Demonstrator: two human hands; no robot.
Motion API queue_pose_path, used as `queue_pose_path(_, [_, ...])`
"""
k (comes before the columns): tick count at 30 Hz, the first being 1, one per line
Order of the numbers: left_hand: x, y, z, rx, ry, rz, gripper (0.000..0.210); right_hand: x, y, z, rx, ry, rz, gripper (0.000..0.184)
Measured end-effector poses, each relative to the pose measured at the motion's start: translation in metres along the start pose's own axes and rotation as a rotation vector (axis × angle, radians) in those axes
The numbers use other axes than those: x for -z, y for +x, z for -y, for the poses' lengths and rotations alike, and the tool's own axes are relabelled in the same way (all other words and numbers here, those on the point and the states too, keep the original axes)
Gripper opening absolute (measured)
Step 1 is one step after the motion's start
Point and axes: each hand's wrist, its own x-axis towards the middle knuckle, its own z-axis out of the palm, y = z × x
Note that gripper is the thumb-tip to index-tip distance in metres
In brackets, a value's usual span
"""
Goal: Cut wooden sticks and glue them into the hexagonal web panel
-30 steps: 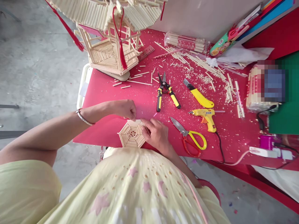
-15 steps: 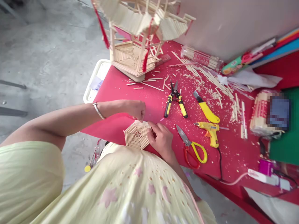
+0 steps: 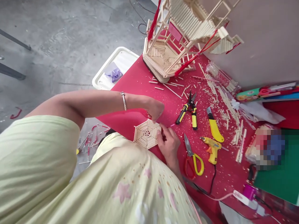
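The stick panel (image 3: 147, 142) was held at its edge by the part-curled right hand (image 3: 170, 143), apparently for steadiness. The left hand (image 3: 155, 109) was curled; its grip could not be told

Red tabletop (image 3: 130, 96) is littered with pale stick offcuts (image 3: 173, 91) and crumbs. Stick-built pavilion model (image 3: 187, 26) is set at the far edge, hung with red tassels (image 3: 153, 25). Yellow-and-black cutters (image 3: 191, 105) are left with blades parted; yellow-handled knife (image 3: 216, 130) is laid to their right. Below it: yellow glue gun (image 3: 213, 148), black cord (image 3: 213, 180) attached. Scissors (image 3: 192, 154) with one red and one yellow handle are placed beside the gun. A stick bundle (image 3: 221, 77) is wrapped in clear plastic near the wall (image 3: 266, 43). Purple plug (image 3: 249, 191) is seated on the white power strip (image 3: 244, 199). Green sheet (image 3: 280, 174) is partly covered by pixelation. Concrete floor (image 3: 58, 40) is strewn with red scraps (image 3: 94, 128).
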Motion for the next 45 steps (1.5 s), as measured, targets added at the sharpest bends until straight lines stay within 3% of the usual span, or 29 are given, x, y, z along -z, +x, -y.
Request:
queue_pose_path(10, [-0.002,0.004,0.008,-0.013,-0.124,-0.018,0.019,-0.003,-0.002,-0.002,-0.016,0.015,0.002,0.037])
queue_pose_path(14, [-0.001,0.007,0.012,-0.005,-0.138,-0.019,0.016,-0.002,-0.004,-0.002,-0.007,0.056,-0.024,0.048])
queue_pose_path(16, [0.001,0.005,0.014,-0.002,-0.194,-0.048,0.015,0.005,-0.011,-0.004,-0.011,0.1,-0.06,0.053])
queue_pose_path(19, [0.004,-0.001,0.018,-0.041,-0.367,-0.123,0.015,0.026,-0.035,-0.016,-0.064,0.069,-0.17,0.043])
queue_pose_path(23, [0.004,-0.009,0.025,-0.1,-0.739,-0.192,0.018,0.056,-0.086,-0.05,-0.321,-0.27,-0.263,0.036])
queue_pose_path(28, [-0.003,-0.018,0.022,-0.185,-1.211,-0.184,0.031,0.074,-0.128,-0.081,-0.477,-0.428,-0.082,0.051])
queue_pose_path(34, [-0.016,-0.025,-0.003,-0.307,-1.62,-0.202,0.029,0.078,-0.126,-0.092,-0.431,-0.418,0.085,0.073])
queue_pose_path(39, [-0.023,-0.029,-0.012,-0.35,-1.731,-0.209,0.023,0.082,-0.125,-0.103,-0.46,-0.426,0.16,0.075])
queue_pose_path(45, [-0.027,-0.034,-0.018,-0.383,-1.772,-0.147,0.016,0.084,-0.13,-0.099,-0.503,-0.392,0.067,0.071])
